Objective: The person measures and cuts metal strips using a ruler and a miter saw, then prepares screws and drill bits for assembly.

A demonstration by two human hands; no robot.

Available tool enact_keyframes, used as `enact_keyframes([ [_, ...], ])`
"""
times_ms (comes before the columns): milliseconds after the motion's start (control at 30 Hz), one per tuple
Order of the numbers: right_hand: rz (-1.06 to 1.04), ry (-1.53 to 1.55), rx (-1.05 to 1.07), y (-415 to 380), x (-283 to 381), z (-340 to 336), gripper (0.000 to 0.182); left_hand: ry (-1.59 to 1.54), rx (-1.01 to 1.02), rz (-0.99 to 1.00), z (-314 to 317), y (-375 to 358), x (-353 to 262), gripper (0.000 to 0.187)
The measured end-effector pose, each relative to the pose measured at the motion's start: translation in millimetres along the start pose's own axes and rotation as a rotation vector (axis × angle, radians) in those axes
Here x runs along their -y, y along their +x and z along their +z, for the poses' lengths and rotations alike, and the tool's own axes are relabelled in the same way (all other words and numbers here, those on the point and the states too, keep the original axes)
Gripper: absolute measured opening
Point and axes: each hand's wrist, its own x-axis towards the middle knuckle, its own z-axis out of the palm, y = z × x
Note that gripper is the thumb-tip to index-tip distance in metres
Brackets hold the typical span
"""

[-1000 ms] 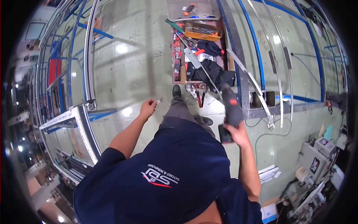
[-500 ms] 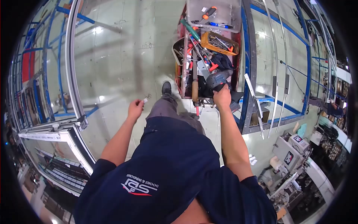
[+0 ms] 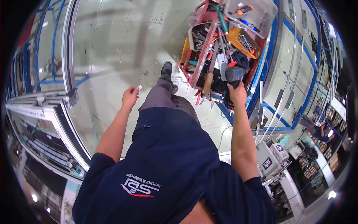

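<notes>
My left hand point(image 3: 129, 98) pinches a small white piece point(image 3: 140, 87) between thumb and fingertips, off to the left of my legs. My right hand point(image 3: 237, 94) is closed around the handle of a dark cordless drill point(image 3: 235, 73), low over the right side of a red tool cart point(image 3: 194, 79). Close by in the cart are a wooden-handled tool point(image 3: 208, 83), a red-handled tool point(image 3: 232, 63) and a yellow-orange bin point(image 3: 234, 36) of small metal parts. A clear plastic tray point(image 3: 262, 8) with an orange-and-black screwdriver point(image 3: 244, 10) lies at the cart's far end.
A blue metal rack point(image 3: 269, 56) stands right of the cart, with long metal strips leaning on it. White profile frames point(image 3: 69, 48) stand on my left. A machine point(image 3: 266, 156) is at lower right. A person point(image 3: 323, 133) is at far right.
My view has turned, so the cart appears tilted and farther right. My right hand keeps hold of the drill beside the cart, and the white piece stays in my left hand.
</notes>
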Motion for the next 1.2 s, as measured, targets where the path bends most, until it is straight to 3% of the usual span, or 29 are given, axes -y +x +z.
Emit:
enact_keyframes([
  [200,-0.234,0.018,-0.109,-12.2,-19.0,13.6,0.081,-0.308,-0.056,-0.102,22.2,-11.2,48.5,0.024],
  [233,-0.361,0.006,-0.202,-17.5,-22.8,18.3,0.076,-0.387,-0.058,-0.124,24.3,-15.8,56.1,0.025],
  [433,-0.659,-0.083,-0.432,-97.1,4.6,1.8,0.062,-0.698,0.019,-0.101,27.7,-37.9,65.0,0.03],
  [533,-0.817,0.062,-0.171,-124.6,24.3,18.0,0.059,-0.544,0.061,-0.067,29.4,-29.0,68.6,0.033],
  [600,-0.824,-0.009,0.122,-141.8,46.9,36.8,0.055,-0.472,0.09,-0.076,35.2,-12.9,72.6,0.038],
  [667,-0.637,0.067,0.484,-154.2,71.9,69.0,0.048,-0.325,0.141,-0.12,34.5,9.9,76.9,0.04],
  [733,-0.503,0.07,0.69,-162.2,95.8,94.4,0.045,-0.198,0.173,-0.086,35.8,37.7,82.3,0.039],
  [867,-0.458,-0.067,0.867,-170.6,98.6,144.8,0.052,0.114,0.15,-0.026,29.8,100.2,51.2,0.036],
  [1133,-0.204,-0.003,1.117,-178.7,129.0,155.1,0.057,-0.082,0.2,-0.125,35.0,160.1,-2.2,0.031],
  [1200,0.025,0.157,1.17,-174.8,141.4,149.0,0.057,-0.106,0.215,-0.128,38.7,166.1,-1.2,0.03],
])
